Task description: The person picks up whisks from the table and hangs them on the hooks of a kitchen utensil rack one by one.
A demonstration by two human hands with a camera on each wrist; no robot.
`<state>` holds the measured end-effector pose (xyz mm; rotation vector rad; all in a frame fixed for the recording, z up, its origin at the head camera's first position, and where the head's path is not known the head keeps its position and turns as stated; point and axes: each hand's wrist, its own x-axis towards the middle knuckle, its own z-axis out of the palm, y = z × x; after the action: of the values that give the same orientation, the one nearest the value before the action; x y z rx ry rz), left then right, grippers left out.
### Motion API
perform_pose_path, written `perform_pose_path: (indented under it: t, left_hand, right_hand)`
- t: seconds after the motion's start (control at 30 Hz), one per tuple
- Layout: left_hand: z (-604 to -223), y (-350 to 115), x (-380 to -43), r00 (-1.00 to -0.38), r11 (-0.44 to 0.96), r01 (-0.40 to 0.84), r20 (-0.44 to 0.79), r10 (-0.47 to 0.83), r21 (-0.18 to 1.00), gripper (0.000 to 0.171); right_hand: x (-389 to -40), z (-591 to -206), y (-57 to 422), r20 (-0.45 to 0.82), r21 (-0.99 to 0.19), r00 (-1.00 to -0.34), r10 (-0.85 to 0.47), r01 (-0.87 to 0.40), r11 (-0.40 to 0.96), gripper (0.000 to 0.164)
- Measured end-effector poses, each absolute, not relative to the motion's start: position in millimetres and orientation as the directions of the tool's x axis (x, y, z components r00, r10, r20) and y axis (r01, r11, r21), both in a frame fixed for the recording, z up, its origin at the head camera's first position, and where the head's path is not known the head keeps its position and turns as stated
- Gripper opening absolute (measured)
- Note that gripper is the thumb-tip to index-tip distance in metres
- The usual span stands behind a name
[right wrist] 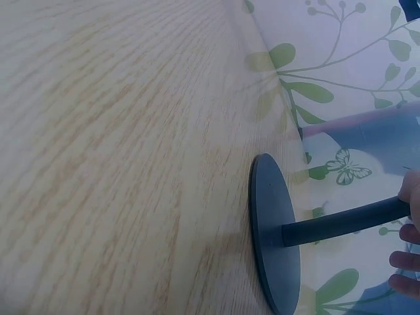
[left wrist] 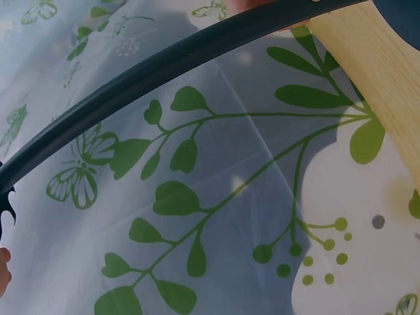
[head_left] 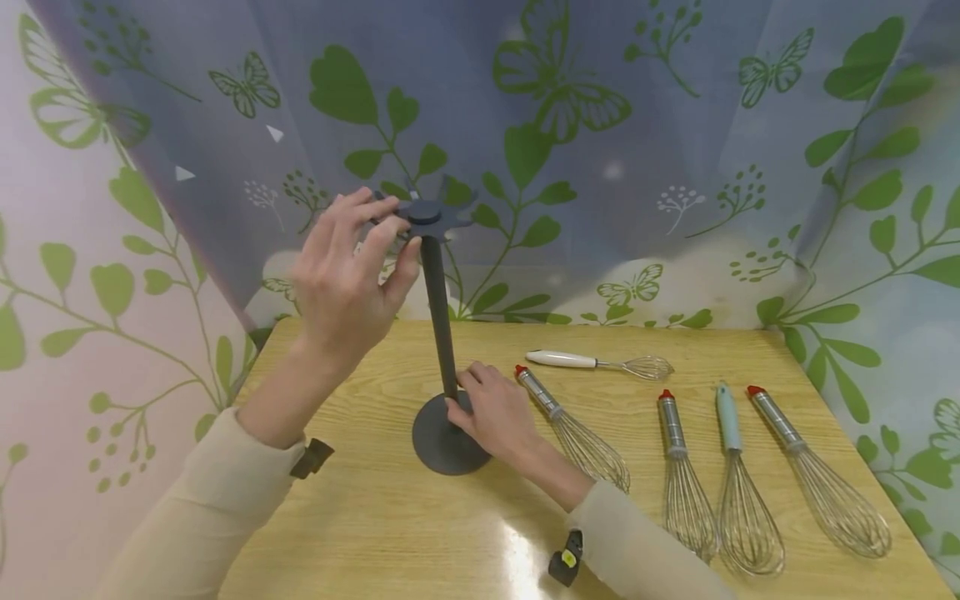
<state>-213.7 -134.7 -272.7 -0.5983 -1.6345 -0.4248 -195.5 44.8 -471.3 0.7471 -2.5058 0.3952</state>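
While my left grip [head_left: 348, 271] pinches the hooked top [head_left: 426, 214], my right grip [head_left: 501, 412] clasps the pole [head_left: 439, 312] low.
I judge it stiff, smooth, bottom-heavy; best held near the foot.

In the head view, long, plain cream sleeves cover the arms, the left sleeve [head_left: 217, 492] toward eight o'clock and the right sleeve [head_left: 645, 542] toward five, both stopping short of the bare left hand [head_left: 345, 271] and right hand [head_left: 501, 417]. A small, blocky black device sits at each sleeve's end: the left device [head_left: 311, 459], between seven and eight o'clock, looks dark all over, while the right device [head_left: 561, 568], between five and six, carries a yellow mark [head_left: 569, 558] (any lettering is too small to read).
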Motion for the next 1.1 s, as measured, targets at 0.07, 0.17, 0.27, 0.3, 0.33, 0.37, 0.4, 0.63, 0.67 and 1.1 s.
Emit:
perform_pose_path:
  t: [0.07, 0.17, 0.27, 0.3, 0.33, 0.37, 0.4, 0.63, 0.67, 1.1]
  left_hand:
    - [-272, -132, -214, -0.078, 0.794, 0.604, 0.987, 0.143, -0.068, 0.034]
    - [-272, -129, -213, -0.069, 0.795, 0.601, 0.986, 0.149, -0.079, 0.033]
    - [-272, -126, -213, -0.064, 0.792, 0.604, 0.985, 0.16, -0.089, 0.029]
    - [-272, -126, -213, -0.064, 0.791, 0.605, 0.984, 0.164, -0.093, 0.028]
    - [-272, -125, -212, -0.063, 0.791, 0.605, 0.984, 0.166, -0.095, 0.027]
    - [-272, -124, -212, -0.062, 0.789, 0.606, 0.984, 0.168, -0.097, 0.026]
    - [-272, -124, -212, -0.061, 0.789, 0.607, 0.984, 0.169, -0.098, 0.025]
    - [-272, -120, -212, -0.05, 0.786, 0.609, 0.983, 0.176, -0.11, 0.028]
    - [-272, -119, -211, -0.05, 0.785, 0.609, 0.983, 0.178, -0.111, 0.027]
    - [-274, -114, -212, -0.037, 0.773, 0.627, 0.988, 0.147, -0.092, 0.033]
  right_hand:
    - [-194, -471, 47, 0.535, -0.13, -0.73, -0.426, -0.57, 0.811, 0.028]
    - [-193, -472, 51, 0.541, -0.125, -0.729, -0.419, -0.563, 0.817, 0.028]
    - [-192, -471, 55, 0.547, -0.123, -0.727, -0.414, -0.559, 0.82, 0.028]
    - [-191, -471, 56, 0.549, -0.122, -0.726, -0.414, -0.559, 0.82, 0.028]
    - [-191, -471, 57, 0.551, -0.12, -0.724, -0.414, -0.56, 0.82, 0.028]
    - [-191, -470, 58, 0.553, -0.117, -0.723, -0.414, -0.56, 0.82, 0.029]
    - [-191, -470, 59, 0.554, -0.117, -0.722, -0.414, -0.56, 0.82, 0.029]
    - [-191, -471, 65, 0.552, -0.106, -0.715, -0.43, -0.571, 0.814, 0.029]
    - [-190, -472, 65, 0.553, -0.107, -0.715, -0.429, -0.571, 0.814, 0.029]
    - [-187, -466, 68, 0.525, -0.136, -0.736, -0.428, -0.569, 0.811, 0.028]
